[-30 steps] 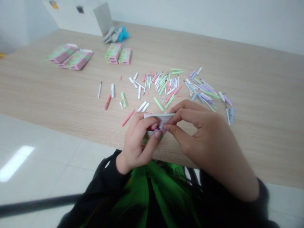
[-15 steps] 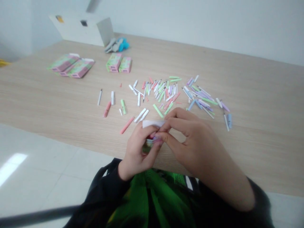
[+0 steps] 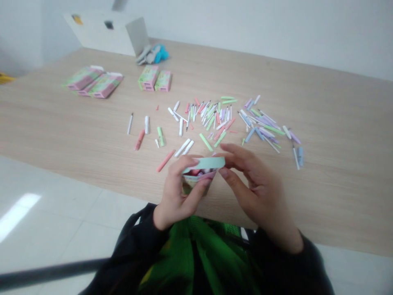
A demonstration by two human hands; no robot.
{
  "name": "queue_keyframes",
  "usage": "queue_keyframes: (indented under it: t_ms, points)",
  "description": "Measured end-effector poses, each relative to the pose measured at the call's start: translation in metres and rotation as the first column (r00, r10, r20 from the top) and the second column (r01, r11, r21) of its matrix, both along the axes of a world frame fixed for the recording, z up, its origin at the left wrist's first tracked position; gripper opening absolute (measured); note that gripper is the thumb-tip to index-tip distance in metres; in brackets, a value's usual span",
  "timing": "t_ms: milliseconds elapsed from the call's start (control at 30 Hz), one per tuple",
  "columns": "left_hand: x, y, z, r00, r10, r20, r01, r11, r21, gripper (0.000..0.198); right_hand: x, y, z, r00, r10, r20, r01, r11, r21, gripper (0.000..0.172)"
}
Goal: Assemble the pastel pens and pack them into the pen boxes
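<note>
My left hand is closed around a small cardboard box, its thumb on the near side. The box's top is open, and a pale green flap stands up along its far edge. Small pink, purple and white pieces show inside, too blurred to name. My right hand is at the flap's right end, index finger behind it and thumb just in front, seemingly pinching the edge. Beyond my hands, many loose pens and caps in white, green, coral and purple lie scattered on the table.
Flat pink-and-green boxes lie at the left, with two more boxes standing nearer the middle. Behind them are grey and blue gloves and a white carton. A coral pen tube lies just left of my hands.
My right fingers have drawn back from the box's opening to the right end of the flap. The flap and the contents now show more. My left hand keeps its hold.
</note>
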State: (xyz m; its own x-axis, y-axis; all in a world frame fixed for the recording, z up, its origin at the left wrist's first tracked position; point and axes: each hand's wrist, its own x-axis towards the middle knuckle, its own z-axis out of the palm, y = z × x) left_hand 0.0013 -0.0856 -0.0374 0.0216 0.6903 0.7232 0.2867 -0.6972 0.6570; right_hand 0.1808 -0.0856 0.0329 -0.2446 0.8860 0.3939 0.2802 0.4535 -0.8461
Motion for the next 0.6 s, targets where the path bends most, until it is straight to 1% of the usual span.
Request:
queue_keyframes:
  t_ms: [100,200,267,333,433,533,600]
  points:
    - [0.0000,0.0033,0.0076,1.000,-0.020,0.014,0.018,0.996,0.091,0.051,-0.0006,0.0072,0.0009,1.000,0.012,-0.027,-0.012,1.000,0.005,0.028]
    - [0.0006,0.0037,0.0114,0.999,-0.046,0.018,0.045,0.997,0.066,0.049,-0.0017,0.0113,0.0018,0.992,0.073,-0.107,-0.077,0.996,-0.034,0.026]
    - [0.0011,0.0028,0.0122,0.996,-0.073,0.047,0.070,0.996,0.049,0.048,-0.0014,0.0120,0.0031,0.984,0.135,-0.115,-0.142,0.988,-0.052,0.028]
    - [0.0011,0.0018,0.0120,0.993,-0.086,0.085,0.082,0.996,0.043,0.054,-0.0003,0.0120,0.0049,0.977,0.172,-0.130,-0.180,0.982,-0.056,0.030]
    - [0.0004,0.0005,0.0113,0.992,-0.083,0.093,0.089,0.995,-0.055,0.069,0.0008,0.0113,0.0076,0.969,0.195,-0.153,-0.210,0.974,-0.090,0.027]
    - [0.0016,-0.0013,0.0121,0.996,-0.042,0.074,0.053,0.987,-0.152,0.070,-0.0025,0.0089,0.0083,0.972,0.180,-0.154,-0.197,0.975,-0.102,0.024]
    - [0.0050,-0.0032,0.0127,0.999,-0.009,0.048,0.017,0.987,-0.162,0.072,-0.0069,0.0058,0.0069,0.974,0.165,-0.154,-0.180,0.980,-0.084,0.024]
